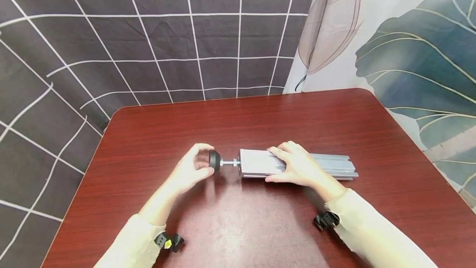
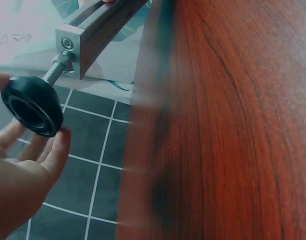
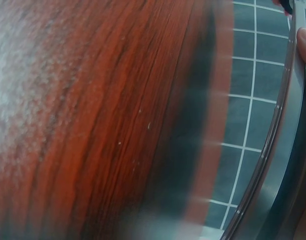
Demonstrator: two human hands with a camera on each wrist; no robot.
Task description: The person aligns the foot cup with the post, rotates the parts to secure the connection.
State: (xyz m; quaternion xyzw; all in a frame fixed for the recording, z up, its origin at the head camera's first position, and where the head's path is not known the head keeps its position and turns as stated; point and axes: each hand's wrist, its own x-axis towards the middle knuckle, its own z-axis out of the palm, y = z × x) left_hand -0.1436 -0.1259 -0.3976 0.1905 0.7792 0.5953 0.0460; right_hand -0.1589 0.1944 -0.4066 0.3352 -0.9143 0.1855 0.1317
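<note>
My left hand (image 1: 189,171) holds the black round levelling foot (image 1: 214,161) by its rim, thumb on the near side and fingers on the far side. A threaded rod (image 1: 228,163) with nuts joins this foot to the end of a silver aluminium profile (image 1: 256,162). Over the middle of the profile my right hand (image 1: 299,166) grips it, thumb near and fingers far. In the left wrist view the foot's hollow underside shows, and a screw sits in the end plate (image 2: 77,57). The right wrist view catches only the profile's long side (image 3: 287,115) and a fingertip.
Both hands work above a reddish-brown wooden table (image 1: 238,119) with rounded far corners. Behind it hangs a dark grid-patterned cloth (image 1: 160,36), and a leaf-patterned curtain (image 1: 401,65) is at the right. Each wrist carries a small black camera mount.
</note>
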